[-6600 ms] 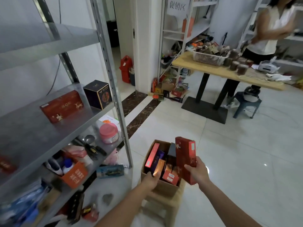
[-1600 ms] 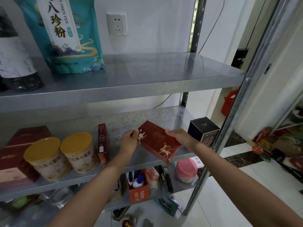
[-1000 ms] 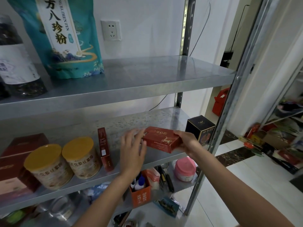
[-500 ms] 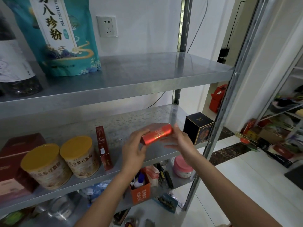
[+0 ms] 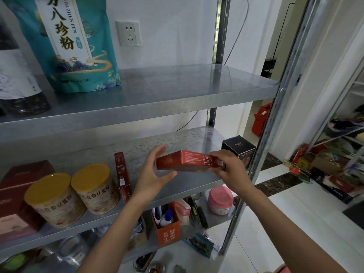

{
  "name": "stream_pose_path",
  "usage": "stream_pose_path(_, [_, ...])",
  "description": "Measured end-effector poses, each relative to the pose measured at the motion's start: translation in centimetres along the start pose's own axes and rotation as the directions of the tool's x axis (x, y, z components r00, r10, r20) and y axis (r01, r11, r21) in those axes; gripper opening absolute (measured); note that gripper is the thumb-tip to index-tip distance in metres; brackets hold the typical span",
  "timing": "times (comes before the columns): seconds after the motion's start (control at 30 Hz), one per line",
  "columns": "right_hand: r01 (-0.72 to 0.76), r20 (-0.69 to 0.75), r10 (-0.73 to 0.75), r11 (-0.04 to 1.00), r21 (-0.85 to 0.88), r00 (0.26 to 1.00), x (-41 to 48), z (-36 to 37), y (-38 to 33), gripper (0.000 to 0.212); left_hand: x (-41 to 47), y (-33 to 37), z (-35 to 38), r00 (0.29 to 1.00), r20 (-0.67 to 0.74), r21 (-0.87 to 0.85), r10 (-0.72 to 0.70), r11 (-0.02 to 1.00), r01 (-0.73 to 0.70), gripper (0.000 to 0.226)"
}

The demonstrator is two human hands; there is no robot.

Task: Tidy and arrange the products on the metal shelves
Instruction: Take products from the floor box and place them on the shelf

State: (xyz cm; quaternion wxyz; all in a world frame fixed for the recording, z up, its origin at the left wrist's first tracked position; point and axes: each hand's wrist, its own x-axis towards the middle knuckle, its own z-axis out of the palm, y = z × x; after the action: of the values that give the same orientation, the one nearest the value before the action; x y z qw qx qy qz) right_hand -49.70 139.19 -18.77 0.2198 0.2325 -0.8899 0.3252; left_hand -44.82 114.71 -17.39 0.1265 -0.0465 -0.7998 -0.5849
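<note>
Red box (image 5: 189, 161): long flat carton turned on edge, printed narrow side up, over the front right of the middle shelf (image 5: 189, 138); whether it touches the metal cannot be told.
Right hand (image 5: 230, 168): fingers curled over the carton's right end, gripping it.
Left hand (image 5: 152, 174): wide, fingers straight and spread at the carton's left end, thumb just under its corner.
Black box (image 5: 239, 148): closed, at the middle shelf's right end.
Narrow red carton (image 5: 122, 174): upright on the middle shelf, near its centre.
Yellow-lidded tins (image 5: 53, 198) (image 5: 94, 188): two, lids on, side by side at the middle shelf's front left; contents hidden.
Orange box (image 5: 167, 233): open-topped, one level below the middle shelf, holding a blue-capped white bottle (image 5: 167, 216) and other small items too blurred to name.
Pink-lidded jar (image 5: 220, 200): closed, below the middle shelf's right end.
Teal pouch (image 5: 74, 42): standing one level above the middle shelf.
</note>
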Motion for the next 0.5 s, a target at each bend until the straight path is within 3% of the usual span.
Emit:
stream_pose_path(0.1, [0.088, -0.051, -0.096, 0.987, -0.132, 0.994, -0.5, -0.4, -0.3, 0.038, -0.3, 0.6, 0.1, 0.991, 0.058, 0.205, 0.119, 0.970, -0.128, 0.072])
stream_pose_path(0.17, [0.099, -0.065, -0.112, 0.981, -0.168, 0.992, -0.6, -0.6, -0.5, 0.038, -0.3, 0.7, 0.4, 0.972, 0.141, 0.208, 0.188, 0.954, -0.214, 0.053])
stream_pose_path(0.3, [0.032, -0.056, -0.041, 0.988, -0.152, 0.998, -0.8, -1.1, -0.3, 0.039, 0.1, 0.9, 0.7, 0.975, 0.141, 0.124, 0.173, 0.974, -0.190, 0.035])
stream_pose_path(0.43, [-0.073, -0.029, 0.078, 0.987, 0.144, 0.997, -1.1, -2.3, -0.3, 0.050, 0.6, 1.5, 0.4, 0.981, 0.140, -0.036, 0.136, 0.991, -0.132, 0.029])
stream_pose_path(0.5, [-0.210, 0.059, 0.203, 0.894, 0.396, 0.977, -1.5, -3.2, -0.5, 0.058, 0.7, 1.7, 0.3, 0.991, 0.099, -0.135, 0.094, 0.988, -0.081, 0.025])
